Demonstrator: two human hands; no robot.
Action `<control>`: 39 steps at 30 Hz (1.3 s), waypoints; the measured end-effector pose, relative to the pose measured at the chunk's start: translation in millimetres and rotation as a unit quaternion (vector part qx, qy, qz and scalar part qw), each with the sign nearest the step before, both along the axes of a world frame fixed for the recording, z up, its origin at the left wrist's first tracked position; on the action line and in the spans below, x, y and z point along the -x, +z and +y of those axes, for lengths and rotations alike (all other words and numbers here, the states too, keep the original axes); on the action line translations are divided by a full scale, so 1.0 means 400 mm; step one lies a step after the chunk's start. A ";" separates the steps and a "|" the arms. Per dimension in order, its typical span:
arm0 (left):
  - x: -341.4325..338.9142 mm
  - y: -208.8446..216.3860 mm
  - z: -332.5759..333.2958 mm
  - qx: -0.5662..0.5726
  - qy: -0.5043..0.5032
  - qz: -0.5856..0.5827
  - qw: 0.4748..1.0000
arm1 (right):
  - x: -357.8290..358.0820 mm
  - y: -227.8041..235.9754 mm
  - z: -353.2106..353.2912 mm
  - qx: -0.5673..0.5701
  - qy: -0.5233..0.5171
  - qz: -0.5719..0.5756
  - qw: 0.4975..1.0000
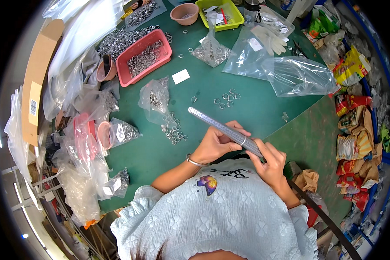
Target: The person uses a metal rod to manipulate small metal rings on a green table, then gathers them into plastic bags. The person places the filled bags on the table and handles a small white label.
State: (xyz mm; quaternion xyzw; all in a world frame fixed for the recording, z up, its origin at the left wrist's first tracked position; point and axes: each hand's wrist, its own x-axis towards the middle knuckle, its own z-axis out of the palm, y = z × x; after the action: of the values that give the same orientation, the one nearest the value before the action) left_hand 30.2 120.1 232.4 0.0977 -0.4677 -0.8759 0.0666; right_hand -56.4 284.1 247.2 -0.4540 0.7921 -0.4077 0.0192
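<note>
Rod, tapered grey metal, is hovering by the green tabletop's near edge; left hand is pinching it beside the thin silver ring it's wearing, right hand is clasping the thick end.

The head view looks down onto the table.

A silvery metal bangle accompanied a ruffle-sleeved, pale-blue, flower-embossed fabric top bearing black script and a purple-orange butterfly.
</note>
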 end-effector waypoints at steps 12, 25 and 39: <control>-0.004 -0.076 0.054 -0.014 0.163 -0.024 0.986 | 0.006 -0.022 0.005 -0.048 -0.033 -0.003 0.998; 0.099 -0.568 -0.131 0.505 0.292 -0.230 0.779 | 0.025 -0.248 0.121 -0.106 -0.135 -0.225 0.959; 0.018 -0.646 -0.294 0.650 0.301 -0.280 0.639 | 0.030 -0.252 0.123 -0.127 -0.148 -0.253 0.948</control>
State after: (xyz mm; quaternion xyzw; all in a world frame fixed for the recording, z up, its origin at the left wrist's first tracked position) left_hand 22.9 2.4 -26.0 0.4054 -0.8575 -0.2084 0.2386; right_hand -68.3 333.5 146.4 -0.2071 0.8646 -0.4038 0.2157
